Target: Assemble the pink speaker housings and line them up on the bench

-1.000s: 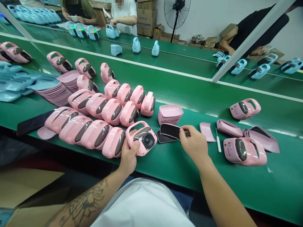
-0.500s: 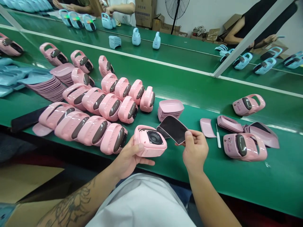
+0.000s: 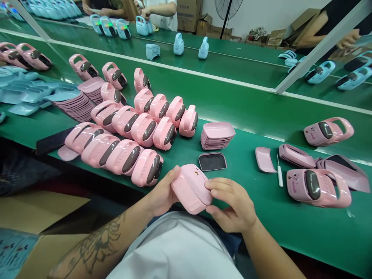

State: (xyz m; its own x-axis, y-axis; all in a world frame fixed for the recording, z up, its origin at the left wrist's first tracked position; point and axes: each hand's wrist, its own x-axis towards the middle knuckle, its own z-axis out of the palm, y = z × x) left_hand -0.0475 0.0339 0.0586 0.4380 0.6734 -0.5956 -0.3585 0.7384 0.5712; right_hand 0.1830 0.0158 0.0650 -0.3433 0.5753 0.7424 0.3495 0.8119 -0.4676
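Both of my hands grip one pink speaker shell (image 3: 190, 186) at the near edge of the green belt (image 3: 250, 112). My left hand (image 3: 161, 193) wraps its left end, and my right hand (image 3: 232, 205) presses its right side with curled fingers. The shell's plain pink side faces up, hiding its speaker opening. A dark panel (image 3: 212, 161) lies flat on the belt just beyond it. Behind that stands a stack of pink panels (image 3: 216, 135). Rows of pink speakers (image 3: 136, 131) lie to the left.
To the right lie two pink speakers (image 3: 318, 188), loose pink panels (image 3: 265, 159) and a small white tool (image 3: 279, 176). Blue speakers (image 3: 178, 44) stand on the far belt, where other people work. A metal bar (image 3: 322, 48) crosses at top right. Cardboard boxes (image 3: 37, 217) sit below left.
My right hand has put the dark panel onto the speaker's open face. The shell has been turned over and pulled toward me, and both hands now hold it.
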